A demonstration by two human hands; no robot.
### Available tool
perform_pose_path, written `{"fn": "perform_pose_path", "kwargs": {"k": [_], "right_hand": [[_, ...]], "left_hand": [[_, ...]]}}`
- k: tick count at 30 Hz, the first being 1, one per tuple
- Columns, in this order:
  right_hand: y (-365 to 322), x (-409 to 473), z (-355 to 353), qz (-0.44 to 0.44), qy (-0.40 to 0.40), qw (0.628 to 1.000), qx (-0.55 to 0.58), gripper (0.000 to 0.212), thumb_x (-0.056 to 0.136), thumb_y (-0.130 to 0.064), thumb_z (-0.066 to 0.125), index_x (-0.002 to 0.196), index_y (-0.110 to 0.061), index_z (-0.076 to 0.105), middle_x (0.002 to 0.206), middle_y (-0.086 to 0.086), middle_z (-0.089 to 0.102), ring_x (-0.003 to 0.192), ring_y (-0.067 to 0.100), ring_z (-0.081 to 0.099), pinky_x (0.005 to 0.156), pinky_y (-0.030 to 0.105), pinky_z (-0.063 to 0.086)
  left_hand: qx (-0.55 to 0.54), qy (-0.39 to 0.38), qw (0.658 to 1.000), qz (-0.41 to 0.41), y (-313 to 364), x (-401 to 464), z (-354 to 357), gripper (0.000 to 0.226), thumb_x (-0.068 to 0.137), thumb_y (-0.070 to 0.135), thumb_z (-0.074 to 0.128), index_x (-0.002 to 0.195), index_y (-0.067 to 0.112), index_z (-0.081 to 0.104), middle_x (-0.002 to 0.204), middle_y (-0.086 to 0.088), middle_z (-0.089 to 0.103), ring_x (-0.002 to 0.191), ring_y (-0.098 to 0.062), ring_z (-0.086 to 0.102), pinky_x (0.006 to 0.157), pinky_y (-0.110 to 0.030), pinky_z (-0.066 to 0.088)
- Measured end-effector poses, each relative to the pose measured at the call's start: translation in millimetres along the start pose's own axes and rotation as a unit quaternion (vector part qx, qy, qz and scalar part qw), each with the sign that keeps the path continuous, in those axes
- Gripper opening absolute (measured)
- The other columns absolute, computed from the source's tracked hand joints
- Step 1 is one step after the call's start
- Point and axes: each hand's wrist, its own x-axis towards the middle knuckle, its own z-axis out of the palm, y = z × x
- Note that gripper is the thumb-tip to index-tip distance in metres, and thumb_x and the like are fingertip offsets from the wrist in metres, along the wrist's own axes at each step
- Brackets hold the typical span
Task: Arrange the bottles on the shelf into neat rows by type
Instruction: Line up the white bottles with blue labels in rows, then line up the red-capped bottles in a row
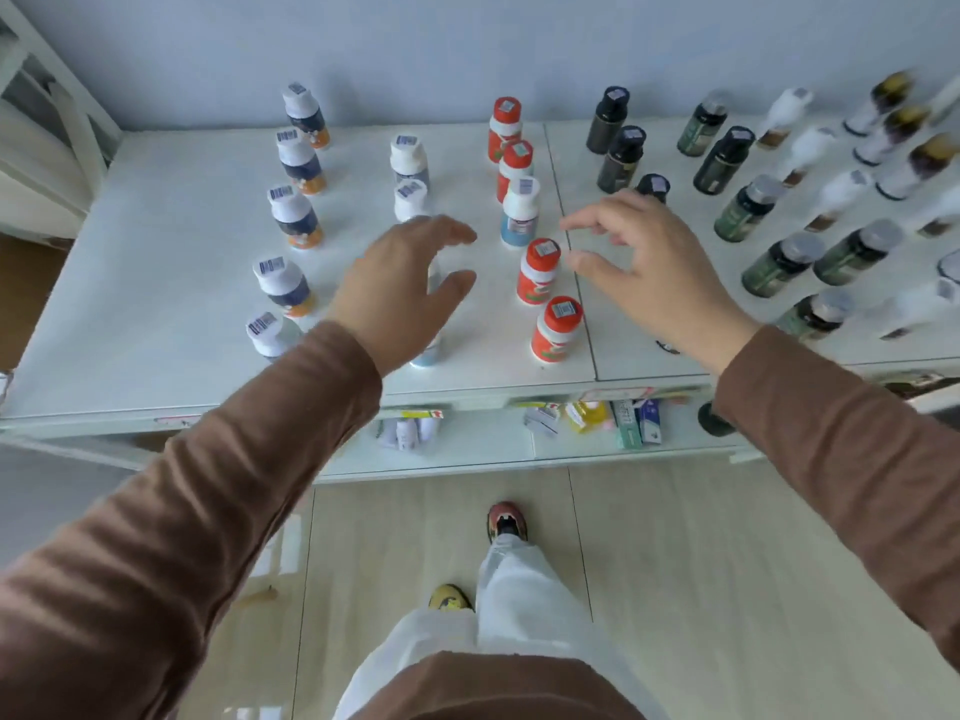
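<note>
Bottles stand in rows on the white shelf top [156, 252]. At the left runs a row of navy-and-orange bottles with white caps [283, 283]. In the middle are white-and-blue bottles [410, 161], partly hidden by my left hand [405, 283], which hovers open over them. To their right is a row of red bottles [540, 270] with one white-and-blue bottle [519, 213] standing among them. My right hand [649, 262] hovers open just right of that row, fingers spread, holding nothing. Dark and green bottles [779, 265] fill the right side.
White-capped brown bottles [795, 153] and dark-capped clear ones [893, 122] stand blurred at the far right. A lower shelf [467, 449] holds small boxes and packets. The wall rises behind the bottles. A white cabinet [47, 122] stands at the left. My legs are over the wooden floor.
</note>
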Motion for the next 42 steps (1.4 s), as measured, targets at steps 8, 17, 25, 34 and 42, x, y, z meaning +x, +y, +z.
{"fn": "perform_pose_path", "kwargs": {"k": [8, 17, 25, 34, 42], "right_hand": [[54.7, -98.6, 42.4, 0.087, -0.049, 0.995, -0.019, 0.031, 0.089, -0.030, 0.066, 0.118, -0.019, 0.061, 0.113, -0.001, 0.059, 0.107, 0.017, 0.052, 0.093, 0.038, 0.045], [79.4, -122.3, 131.0, 0.034, -0.009, 0.992, -0.123, 0.077, 0.073, -0.059, 0.069, 0.134, -0.016, 0.049, 0.135, 0.002, 0.050, 0.122, 0.024, 0.043, 0.106, 0.031, 0.033], [90.3, -122.8, 157.0, 0.037, 0.109, 0.987, -0.114, 0.052, 0.079, -0.056, 0.062, 0.120, -0.024, 0.057, 0.126, -0.008, 0.054, 0.114, 0.020, 0.046, 0.095, 0.033, 0.038], [95.4, -122.6, 161.2, 0.019, 0.130, 0.981, -0.143, 0.052, 0.080, -0.059, 0.060, 0.117, -0.022, 0.056, 0.118, -0.003, 0.056, 0.110, 0.024, 0.048, 0.091, 0.035, 0.038], [91.5, -121.4, 153.8, 0.020, 0.103, 0.981, -0.165, 0.049, 0.079, -0.056, 0.063, 0.114, -0.022, 0.056, 0.112, -0.002, 0.055, 0.106, 0.024, 0.049, 0.087, 0.036, 0.039]], "left_hand": [[0.033, -0.089, 0.995, -0.031, -4.5, -61.0, 96.8, 0.037, 0.088, 0.032, 0.061, 0.123, 0.020, 0.057, 0.119, 0.000, 0.060, 0.110, -0.022, 0.054, 0.090, -0.031, 0.041], [0.146, -0.020, 0.988, -0.041, -41.9, -88.7, 164.4, 0.074, 0.074, 0.050, 0.070, 0.135, 0.014, 0.050, 0.140, -0.003, 0.050, 0.127, -0.027, 0.043, 0.108, -0.038, 0.038], [0.138, 0.116, 0.984, -0.006, -59.0, -86.0, 189.4, 0.045, 0.085, 0.044, 0.062, 0.121, 0.016, 0.063, 0.125, 0.001, 0.062, 0.110, -0.027, 0.054, 0.095, -0.037, 0.044], [0.140, 0.147, 0.979, 0.015, -65.3, -85.6, 196.5, 0.043, 0.086, 0.042, 0.062, 0.118, 0.015, 0.065, 0.122, 0.000, 0.063, 0.107, -0.028, 0.055, 0.095, -0.036, 0.043], [0.159, 0.114, 0.981, -0.013, -58.8, -86.0, 193.1, 0.045, 0.086, 0.040, 0.061, 0.124, 0.016, 0.061, 0.126, 0.001, 0.061, 0.111, -0.028, 0.052, 0.097, -0.038, 0.043]]}}
